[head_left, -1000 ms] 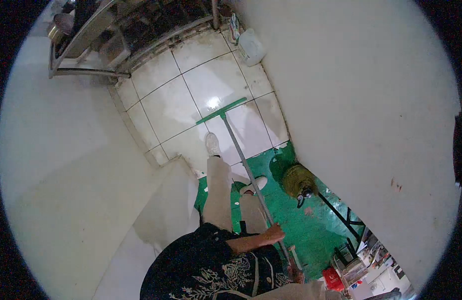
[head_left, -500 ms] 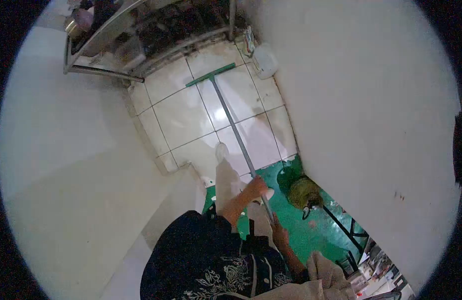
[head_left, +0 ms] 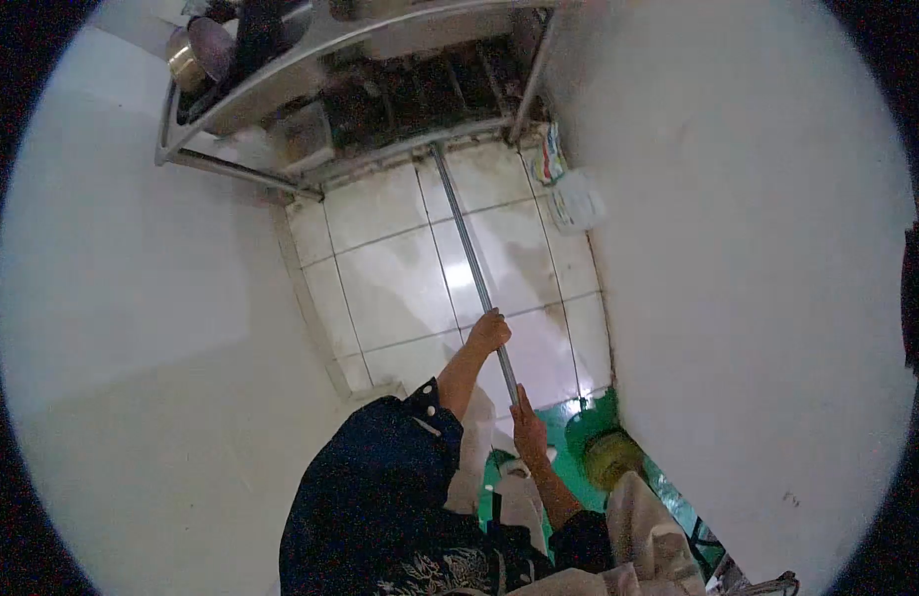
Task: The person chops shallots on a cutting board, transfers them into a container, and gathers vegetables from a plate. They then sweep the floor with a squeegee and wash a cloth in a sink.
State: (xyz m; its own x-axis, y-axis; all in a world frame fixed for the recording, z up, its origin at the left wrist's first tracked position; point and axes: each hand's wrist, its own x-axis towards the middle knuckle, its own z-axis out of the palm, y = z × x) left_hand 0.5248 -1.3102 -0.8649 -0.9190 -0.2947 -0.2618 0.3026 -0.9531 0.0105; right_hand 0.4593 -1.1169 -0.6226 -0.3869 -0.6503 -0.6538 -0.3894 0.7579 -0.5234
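Note:
A long grey metal handle of a floor squeegee [head_left: 467,243] slants away over wet white tiles. Its far end passes beneath the metal rack, where the green blade is hidden. My left hand [head_left: 491,332] is closed around the handle partway along. Lower down, my right hand [head_left: 528,434] grips it close to the near end.
The metal rack [head_left: 410,144] spans the far end, holding a metal pot [head_left: 188,62]. A white plastic jug [head_left: 576,202] and a colourful packet [head_left: 549,159] stand by the right wall. A yellowish round container [head_left: 612,459] sits on the green floor [head_left: 567,478].
Both hands have pushed the squeegee forward, and its green blade has gone out of sight under the rack. The view has shifted, so the rack appears lower and farther right.

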